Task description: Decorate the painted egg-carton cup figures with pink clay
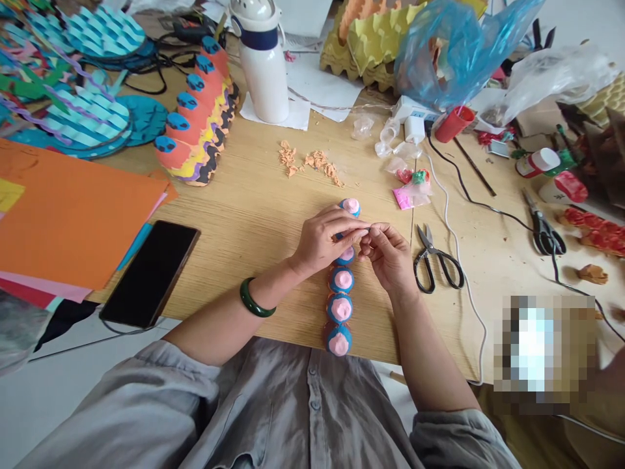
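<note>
- At the tabletop's left edge lies a stack of orange, pink and blue paper sheets (73,221); dragging it toward the near edge could push what lies beside it.
- The black rectangular phone (150,273) lies just right of the stack, its near end seemingly past the tabletop's near edge. A light knock could tip it to the floor.
- Farther back, left of the tabletop's middle, stands an orange, yellow, purple and black painted egg-carton strip (198,124), well apart from the hands and at little risk.
- The left hand (325,238) reaches over the far part of the strip, fingertips meeting the other hand's; whether its own grip is clamped I cannot tell.
- The blue egg-carton strip with pink lumps on its cups (341,309) runs from mid-tabletop to the near edge, its last cup right at that edge. Leaning forward might shove it; a low wrist might smear a lump if those are soft.
- A tiny dark piece (370,228), too small to identify, sits at the fingertips; an uneven pinch could drop or squash it.
- The right hand (387,254) has thumb and forefinger together, apparently clamped on that piece.
- Just right of it, black-handled metal scissors (436,257) lie slightly spread, blades toward the tabletop's far edge; a blind reach could meet the blades.
</note>
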The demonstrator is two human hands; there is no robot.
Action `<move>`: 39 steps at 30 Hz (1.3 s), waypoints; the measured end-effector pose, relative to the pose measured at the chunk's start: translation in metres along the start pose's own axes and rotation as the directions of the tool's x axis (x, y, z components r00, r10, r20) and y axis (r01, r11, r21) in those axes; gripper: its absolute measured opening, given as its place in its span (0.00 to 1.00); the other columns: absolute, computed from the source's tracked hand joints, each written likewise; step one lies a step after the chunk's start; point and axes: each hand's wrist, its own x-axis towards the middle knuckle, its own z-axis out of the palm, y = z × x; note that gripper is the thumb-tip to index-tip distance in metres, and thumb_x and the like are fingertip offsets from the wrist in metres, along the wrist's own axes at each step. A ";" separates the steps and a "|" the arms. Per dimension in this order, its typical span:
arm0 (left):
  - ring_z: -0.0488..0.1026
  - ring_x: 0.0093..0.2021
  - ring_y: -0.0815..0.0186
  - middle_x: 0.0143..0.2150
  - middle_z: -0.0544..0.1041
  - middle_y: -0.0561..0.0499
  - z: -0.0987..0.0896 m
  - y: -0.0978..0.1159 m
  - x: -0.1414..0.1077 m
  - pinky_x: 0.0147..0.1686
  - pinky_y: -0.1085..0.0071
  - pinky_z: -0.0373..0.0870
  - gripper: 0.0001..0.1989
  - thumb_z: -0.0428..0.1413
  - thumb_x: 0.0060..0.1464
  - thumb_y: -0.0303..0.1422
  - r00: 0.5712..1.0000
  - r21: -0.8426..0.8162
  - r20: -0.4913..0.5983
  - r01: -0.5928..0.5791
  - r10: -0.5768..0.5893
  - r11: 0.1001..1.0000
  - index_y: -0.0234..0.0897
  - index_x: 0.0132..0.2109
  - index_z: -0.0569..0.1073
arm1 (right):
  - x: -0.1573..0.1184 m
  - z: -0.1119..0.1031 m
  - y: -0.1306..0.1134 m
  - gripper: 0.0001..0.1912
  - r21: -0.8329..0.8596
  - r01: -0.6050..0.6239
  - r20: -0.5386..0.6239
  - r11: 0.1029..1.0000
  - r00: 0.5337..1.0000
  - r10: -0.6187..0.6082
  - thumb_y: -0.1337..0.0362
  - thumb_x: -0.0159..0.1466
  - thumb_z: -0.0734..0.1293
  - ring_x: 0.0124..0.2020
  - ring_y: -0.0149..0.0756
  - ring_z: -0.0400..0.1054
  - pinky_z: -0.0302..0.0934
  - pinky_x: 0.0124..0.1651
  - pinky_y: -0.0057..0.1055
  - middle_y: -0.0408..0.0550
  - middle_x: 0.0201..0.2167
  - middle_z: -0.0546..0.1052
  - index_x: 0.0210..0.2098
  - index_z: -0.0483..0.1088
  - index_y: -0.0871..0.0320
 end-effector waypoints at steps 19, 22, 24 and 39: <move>0.77 0.40 0.64 0.36 0.83 0.49 -0.002 0.000 0.001 0.44 0.66 0.73 0.09 0.59 0.63 0.38 0.996 0.041 0.047 0.070 -0.072 0.997 0.41 0.40 0.82 | -0.001 0.002 0.000 0.21 -0.053 -0.049 0.009 0.997 0.999 0.049 0.47 0.55 0.78 0.20 0.25 0.66 0.68 0.20 0.23 0.38 0.23 0.74 0.27 0.72 0.57; 0.77 0.39 0.65 0.35 0.83 0.49 -0.001 0.000 0.001 0.44 0.67 0.73 0.10 0.59 0.64 0.38 0.997 0.033 0.041 0.071 -0.073 0.997 0.40 0.38 0.82 | -0.002 0.002 0.000 0.19 -0.036 -0.058 0.021 0.998 0.998 0.059 0.48 0.54 0.78 0.21 0.25 0.66 0.69 0.21 0.23 0.38 0.24 0.75 0.30 0.74 0.57; 0.77 0.40 0.64 0.37 0.83 0.49 -0.001 0.000 0.001 0.44 0.67 0.73 0.10 0.60 0.62 0.40 0.996 0.006 0.045 0.072 -0.072 0.997 0.40 0.40 0.82 | -0.001 0.001 0.000 0.19 -0.031 -0.049 0.015 0.998 0.999 0.049 0.50 0.53 0.79 0.20 0.25 0.66 0.68 0.21 0.23 0.38 0.23 0.75 0.30 0.74 0.57; 0.81 0.35 0.67 0.38 0.81 0.49 -0.008 -0.001 0.018 0.40 0.68 0.79 0.03 0.53 0.62 0.31 0.667 -0.734 0.033 0.521 -0.744 0.435 0.37 0.40 0.70 | -0.015 0.008 -0.005 0.15 -0.711 0.229 0.008 0.665 0.948 -0.318 0.51 0.62 0.73 0.44 0.38 0.73 0.73 0.44 0.36 0.47 0.45 0.78 0.44 0.77 0.51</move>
